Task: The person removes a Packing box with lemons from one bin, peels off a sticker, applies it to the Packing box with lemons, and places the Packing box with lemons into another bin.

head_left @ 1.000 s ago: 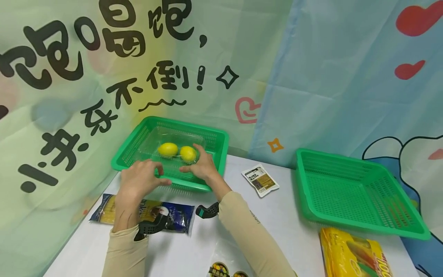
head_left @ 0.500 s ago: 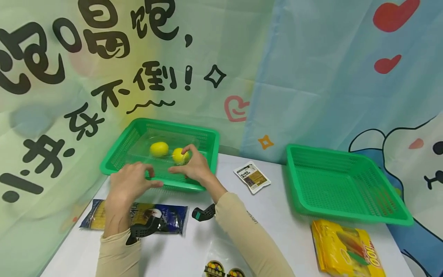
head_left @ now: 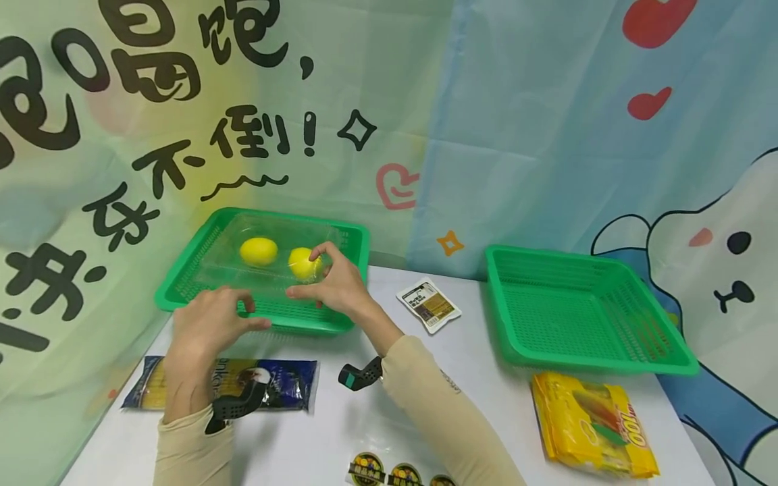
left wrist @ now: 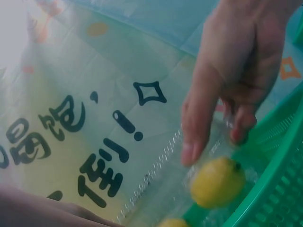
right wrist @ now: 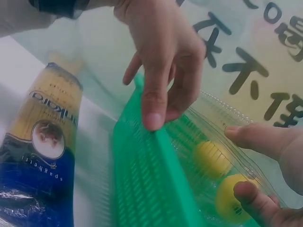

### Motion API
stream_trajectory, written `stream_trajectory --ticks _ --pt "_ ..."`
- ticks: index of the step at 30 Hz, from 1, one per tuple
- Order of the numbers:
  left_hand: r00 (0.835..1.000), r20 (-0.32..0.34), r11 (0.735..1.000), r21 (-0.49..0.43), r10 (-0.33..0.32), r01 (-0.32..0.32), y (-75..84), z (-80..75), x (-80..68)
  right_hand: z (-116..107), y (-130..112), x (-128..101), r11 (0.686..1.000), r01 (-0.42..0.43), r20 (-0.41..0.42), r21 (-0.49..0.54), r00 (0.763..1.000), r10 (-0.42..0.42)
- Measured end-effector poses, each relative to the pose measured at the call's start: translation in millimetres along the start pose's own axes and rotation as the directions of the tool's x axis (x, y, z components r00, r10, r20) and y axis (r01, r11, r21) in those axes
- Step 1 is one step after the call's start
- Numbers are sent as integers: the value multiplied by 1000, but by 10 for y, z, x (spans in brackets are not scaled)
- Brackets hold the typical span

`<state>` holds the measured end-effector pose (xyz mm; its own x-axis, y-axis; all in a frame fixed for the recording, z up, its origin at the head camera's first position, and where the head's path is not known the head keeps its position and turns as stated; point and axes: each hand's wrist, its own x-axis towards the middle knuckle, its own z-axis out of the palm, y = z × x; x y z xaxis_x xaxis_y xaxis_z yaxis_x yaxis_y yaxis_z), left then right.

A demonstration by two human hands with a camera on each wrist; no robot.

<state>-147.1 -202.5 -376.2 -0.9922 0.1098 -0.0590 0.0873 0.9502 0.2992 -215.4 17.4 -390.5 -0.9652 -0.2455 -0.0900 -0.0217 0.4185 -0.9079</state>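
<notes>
Green plastic makes up two baskets on the white worktop (head_left: 377, 418): the left basket (head_left: 182, 287) carries one clear clamshell box (head_left: 267, 260) with two lemons (head_left: 258, 250) inside; the right basket (head_left: 638, 354) sits well apart. The right hand (head_left: 333, 287) pinches the box's near corner. The left hand (head_left: 209, 324), fingers curled, grips the box's near edge at the basket rim. One blue packet (head_left: 286, 385), one small sachet (head_left: 428, 305) and one yellow pack (head_left: 592, 425) lie nearby.

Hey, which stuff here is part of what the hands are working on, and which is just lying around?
In hand:
clear box
two lemons
left green basket
left hand
right hand

Lying about:
right green basket
blue noodle pack
small sachet
yellow packet
round stickers
</notes>
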Motion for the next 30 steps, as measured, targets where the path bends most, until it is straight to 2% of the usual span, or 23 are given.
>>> stream_trajectory --ticks 14,21,30 --pt "1000 19 1000 -4 11 -11 -15 -5 -16 -389 -161 -321 1000 21 -28 7 999 -21" --pt "1000 27 1000 -4 15 -15 -12 1 -14 -591 -135 -476 998 52 -32 -19 998 -53" --pt "999 40 1000 -9 23 -23 -12 -11 -18 -761 -79 -582 996 87 -31 1 996 -87"
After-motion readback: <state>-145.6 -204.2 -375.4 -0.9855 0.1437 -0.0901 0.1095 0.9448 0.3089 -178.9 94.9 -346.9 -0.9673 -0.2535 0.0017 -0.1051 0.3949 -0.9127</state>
